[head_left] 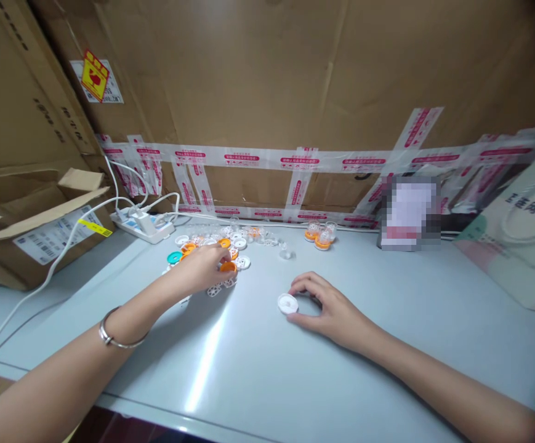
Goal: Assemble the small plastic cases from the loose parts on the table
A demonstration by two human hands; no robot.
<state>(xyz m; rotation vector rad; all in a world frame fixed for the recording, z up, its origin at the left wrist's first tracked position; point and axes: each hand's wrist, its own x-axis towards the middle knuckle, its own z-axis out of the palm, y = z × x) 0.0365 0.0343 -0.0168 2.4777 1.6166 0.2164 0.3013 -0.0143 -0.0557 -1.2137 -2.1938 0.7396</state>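
Note:
My left hand (207,267) is at the front of a heap of small round plastic parts, its thumb and fingers closed on an orange ring-shaped part (228,267). White spoked pieces (215,289) lie just under that hand. Nearer the middle of the table, my right hand (322,304) pinches a white round part (288,303) by its edge between thumb and fingers. In the heap are white discs (243,263), a teal ring (173,257) and clear caps (269,237). One clear cap (287,253) sits apart, to the heap's right.
Orange-based pieces with clear tops (321,236) stand together at the back. A power strip (144,226) with white cables is at the back left, beside an open carton (40,231). A blurred-out phone-like object (408,215) leans at the back right, near a paper bag (521,246).

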